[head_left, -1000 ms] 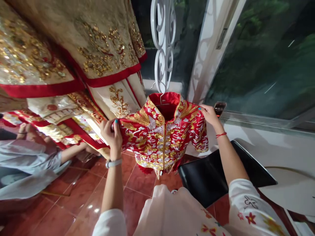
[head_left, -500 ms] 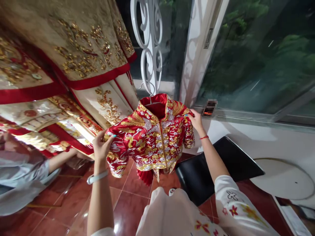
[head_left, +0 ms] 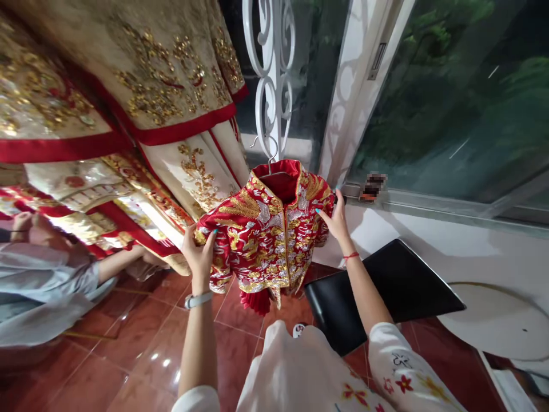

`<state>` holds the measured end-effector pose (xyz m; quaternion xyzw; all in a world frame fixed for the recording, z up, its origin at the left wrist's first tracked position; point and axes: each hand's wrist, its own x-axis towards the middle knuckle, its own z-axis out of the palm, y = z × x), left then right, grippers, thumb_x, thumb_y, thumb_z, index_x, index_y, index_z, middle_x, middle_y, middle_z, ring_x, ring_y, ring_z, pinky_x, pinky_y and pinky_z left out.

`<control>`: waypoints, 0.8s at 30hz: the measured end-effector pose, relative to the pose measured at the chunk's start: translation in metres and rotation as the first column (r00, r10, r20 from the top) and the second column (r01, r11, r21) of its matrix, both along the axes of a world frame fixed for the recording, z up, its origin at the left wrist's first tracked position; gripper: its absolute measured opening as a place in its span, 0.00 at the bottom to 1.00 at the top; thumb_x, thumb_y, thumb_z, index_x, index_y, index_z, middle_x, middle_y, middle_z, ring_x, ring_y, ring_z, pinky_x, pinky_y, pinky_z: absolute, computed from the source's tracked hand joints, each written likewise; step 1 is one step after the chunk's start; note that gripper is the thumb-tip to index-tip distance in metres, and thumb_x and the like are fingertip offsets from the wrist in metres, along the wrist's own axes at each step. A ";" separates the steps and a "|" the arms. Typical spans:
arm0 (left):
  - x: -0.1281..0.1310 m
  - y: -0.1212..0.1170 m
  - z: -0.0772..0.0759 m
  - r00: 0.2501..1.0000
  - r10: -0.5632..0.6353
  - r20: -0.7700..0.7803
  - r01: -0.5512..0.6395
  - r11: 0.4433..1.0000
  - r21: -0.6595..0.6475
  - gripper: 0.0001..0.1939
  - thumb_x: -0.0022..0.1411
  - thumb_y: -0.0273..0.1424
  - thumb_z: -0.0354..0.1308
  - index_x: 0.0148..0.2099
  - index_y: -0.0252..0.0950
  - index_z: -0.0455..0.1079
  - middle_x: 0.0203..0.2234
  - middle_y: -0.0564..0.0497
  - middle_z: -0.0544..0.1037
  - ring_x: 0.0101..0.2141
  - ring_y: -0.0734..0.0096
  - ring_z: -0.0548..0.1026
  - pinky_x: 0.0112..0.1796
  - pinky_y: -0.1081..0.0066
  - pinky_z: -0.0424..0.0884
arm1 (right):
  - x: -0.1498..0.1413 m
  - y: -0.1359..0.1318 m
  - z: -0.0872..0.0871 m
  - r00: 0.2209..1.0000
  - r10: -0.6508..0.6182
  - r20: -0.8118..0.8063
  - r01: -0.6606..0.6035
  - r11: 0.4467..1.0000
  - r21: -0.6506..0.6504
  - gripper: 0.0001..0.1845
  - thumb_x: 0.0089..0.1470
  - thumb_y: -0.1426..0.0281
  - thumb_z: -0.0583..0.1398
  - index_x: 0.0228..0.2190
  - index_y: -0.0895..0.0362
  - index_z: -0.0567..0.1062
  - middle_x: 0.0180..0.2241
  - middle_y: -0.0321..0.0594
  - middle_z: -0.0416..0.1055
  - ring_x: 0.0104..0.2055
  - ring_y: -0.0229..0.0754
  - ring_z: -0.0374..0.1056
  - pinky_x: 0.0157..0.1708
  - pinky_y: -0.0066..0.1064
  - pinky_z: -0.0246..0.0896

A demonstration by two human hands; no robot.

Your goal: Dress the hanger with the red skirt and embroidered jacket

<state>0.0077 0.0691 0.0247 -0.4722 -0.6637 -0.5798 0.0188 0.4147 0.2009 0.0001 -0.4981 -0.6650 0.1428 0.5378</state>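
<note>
A small red jacket (head_left: 268, 234) with gold and silver embroidery hangs on a wire hanger (head_left: 269, 160) in front of me. My left hand (head_left: 198, 254) grips its left sleeve near the shoulder. On the jacket's other side, my right hand (head_left: 334, 220) presses against the right shoulder with fingers partly spread and a red string round the wrist. The hanger's hook sits against a white scrolled metal post (head_left: 274, 86).
Large cream and gold robes with red trim (head_left: 128, 97) hang at the left. Another person in a pale blue sleeve (head_left: 51, 286) reaches under them. A black chair seat (head_left: 386, 292) stands at the right, a white round table (head_left: 501, 320) beyond it, and a glass window (head_left: 450, 97) behind. Floor of red tiles (head_left: 120, 355).
My hands have drawn in from the spread sleeves toward the jacket's body, so the sleeves now hang folded closer. The view shifted slightly.
</note>
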 end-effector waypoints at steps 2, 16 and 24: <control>-0.009 0.002 0.009 0.997 0.013 -0.078 -0.016 0.999 -0.037 0.19 0.55 0.43 0.64 0.44 0.34 0.74 0.34 0.45 0.77 0.37 0.55 0.75 0.45 0.56 0.72 | 0.007 0.004 0.007 0.995 0.064 0.080 -0.059 0.997 -0.057 0.41 0.55 0.63 0.63 0.66 0.55 0.58 0.65 0.52 0.62 0.64 0.52 0.63 0.64 0.46 0.57; 0.080 -0.030 -0.120 0.761 -0.423 -0.492 0.178 0.866 -0.468 0.22 0.65 0.34 0.54 0.60 0.46 0.73 0.58 0.39 0.73 0.64 0.41 0.63 0.63 0.38 0.53 | -0.077 -0.078 -0.081 0.891 0.169 0.422 -0.093 0.976 -0.194 0.28 0.61 0.70 0.55 0.62 0.53 0.67 0.69 0.51 0.54 0.74 0.61 0.41 0.69 0.64 0.37; 0.112 -0.009 -0.042 0.730 -0.354 -0.585 0.231 0.933 -0.277 0.24 0.67 0.30 0.52 0.63 0.35 0.69 0.57 0.34 0.73 0.54 0.50 0.71 0.54 0.54 0.69 | -0.093 -0.081 -0.003 0.906 0.267 -0.328 -0.377 0.863 -0.338 0.14 0.59 0.56 0.58 0.36 0.53 0.78 0.35 0.45 0.77 0.39 0.50 0.74 0.45 0.44 0.72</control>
